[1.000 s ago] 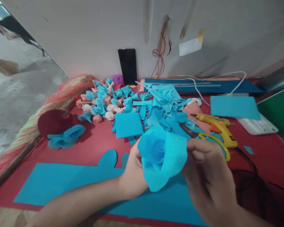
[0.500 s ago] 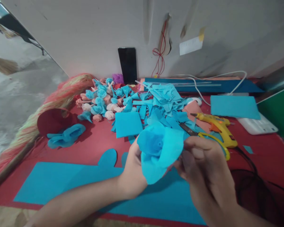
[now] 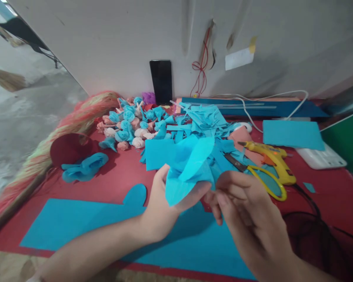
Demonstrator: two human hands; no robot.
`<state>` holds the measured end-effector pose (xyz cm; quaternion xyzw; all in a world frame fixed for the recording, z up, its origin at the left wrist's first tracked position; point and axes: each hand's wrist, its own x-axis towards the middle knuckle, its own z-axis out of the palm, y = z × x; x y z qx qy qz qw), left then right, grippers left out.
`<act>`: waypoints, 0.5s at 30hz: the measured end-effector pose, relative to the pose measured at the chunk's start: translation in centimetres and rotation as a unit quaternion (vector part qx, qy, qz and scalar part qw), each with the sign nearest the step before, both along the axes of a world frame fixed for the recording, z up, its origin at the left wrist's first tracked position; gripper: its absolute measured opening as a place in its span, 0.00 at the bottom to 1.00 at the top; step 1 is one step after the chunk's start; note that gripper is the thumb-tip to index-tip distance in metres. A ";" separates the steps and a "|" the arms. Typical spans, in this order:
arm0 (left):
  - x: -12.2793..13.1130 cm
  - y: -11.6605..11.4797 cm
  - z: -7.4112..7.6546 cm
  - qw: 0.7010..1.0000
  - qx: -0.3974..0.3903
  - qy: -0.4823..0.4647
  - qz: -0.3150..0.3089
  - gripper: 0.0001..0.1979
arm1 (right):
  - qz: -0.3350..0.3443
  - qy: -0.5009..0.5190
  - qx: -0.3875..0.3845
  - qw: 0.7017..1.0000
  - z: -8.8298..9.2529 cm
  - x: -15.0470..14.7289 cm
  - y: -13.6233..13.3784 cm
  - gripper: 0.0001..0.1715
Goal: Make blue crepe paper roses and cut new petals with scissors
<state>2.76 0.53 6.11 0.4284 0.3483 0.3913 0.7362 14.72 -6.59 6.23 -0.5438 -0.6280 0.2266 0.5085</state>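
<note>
A blue crepe-paper flower [image 3: 188, 168] with wide, loose petals is held up over the table, tilted so its petals hide the centre. My left hand [image 3: 161, 211] is closed around its lower part from the left, with most of the fingers behind the paper. Close to the flower's right edge, my right hand [image 3: 247, 211] has thumb and fingers drawn together; whatever is between them is hidden. Beneath both hands lies a long blue paper sheet [image 3: 76, 223]. A rounded blue petal piece [image 3: 136, 195] rests at that sheet's far edge.
Yellow-handled scissors [image 3: 267, 184] and a yellow glue gun [image 3: 270, 156] lie right of the flower. Behind are blue paper scraps [image 3: 206, 121] and finished paper flowers [image 3: 126, 125]. A phone [image 3: 161, 82] leans on the wall. A maroon roll [image 3: 70, 150] and a broom [image 3: 38, 156] are at left.
The flower has tipped, so its open centre has turned out of sight. My left hand has shifted slightly left with it, and my right fingers have moved a little left and down.
</note>
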 end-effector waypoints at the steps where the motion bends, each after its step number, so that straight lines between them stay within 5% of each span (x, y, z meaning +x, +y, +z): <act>1: 0.0 0.0 0.2 1.000 -0.001 -0.014 -0.015 0.15 | -0.002 0.003 0.002 1.000 0.0 0.0 -0.1 0.16; 6: 0.3 0.1 1.0 0.992 -0.006 -0.098 -0.082 0.14 | 0.004 0.003 -0.010 1.000 -0.2 -0.1 -0.3 0.18; 15: 0.4 0.2 1.5 0.989 -0.064 -0.118 -0.064 0.04 | 0.001 0.017 -0.048 0.999 -0.3 -0.5 0.0 0.14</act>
